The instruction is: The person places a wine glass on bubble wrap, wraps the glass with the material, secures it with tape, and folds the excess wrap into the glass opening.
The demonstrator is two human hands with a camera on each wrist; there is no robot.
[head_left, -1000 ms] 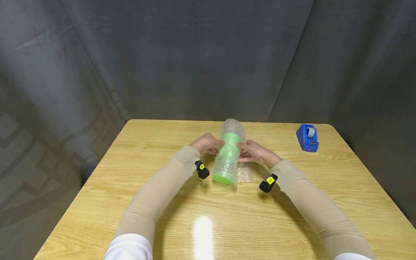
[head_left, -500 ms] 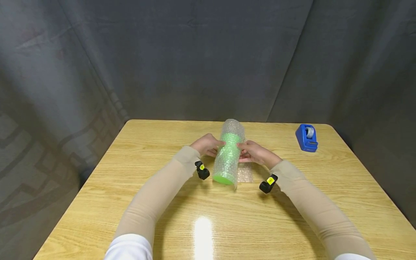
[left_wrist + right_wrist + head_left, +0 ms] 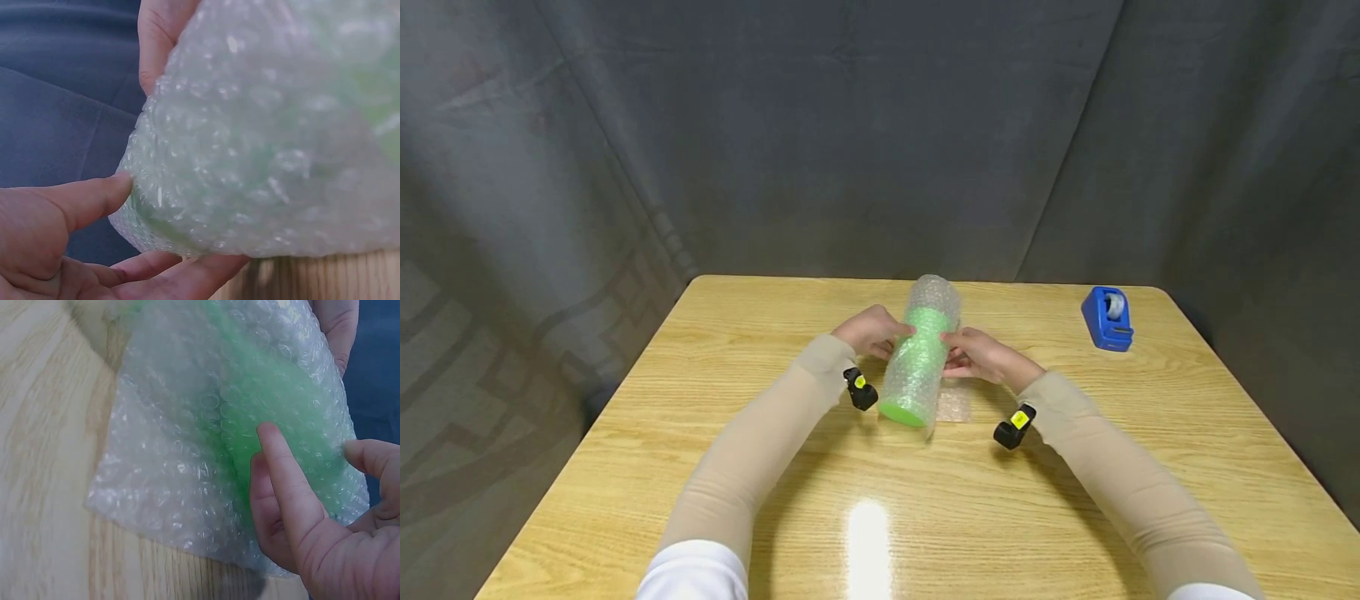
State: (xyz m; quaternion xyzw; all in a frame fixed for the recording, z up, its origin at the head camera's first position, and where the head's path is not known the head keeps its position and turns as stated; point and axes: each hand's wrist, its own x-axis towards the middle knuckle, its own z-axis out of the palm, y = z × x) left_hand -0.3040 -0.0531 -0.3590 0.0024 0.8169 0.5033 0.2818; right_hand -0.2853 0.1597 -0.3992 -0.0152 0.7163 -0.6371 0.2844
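Observation:
A green, roughly cylindrical object [image 3: 904, 414] lies wrapped in clear bubble wrap [image 3: 934, 291], its flat green end facing the near side. My left hand [image 3: 874, 331] holds the left side of the bundle, thumb on top and fingers reaching low beneath it in the left wrist view. From the right, my right hand [image 3: 983, 354] grips the bundle with its thumb [image 3: 365, 453] on the wrap and the other fingers along the side. A flat flap of bubble wrap [image 3: 953, 404] extends onto the table at the right.
A blue tape dispenser [image 3: 1107, 319] with a tape roll stands at the back right of the wooden table [image 3: 820, 533]. Dark grey curtains [image 3: 865, 150] hang behind the table and along both sides.
Over the last half second, both hands and the wrapped bundle have shifted slightly left, the near end most. The flap has moved left along with it.

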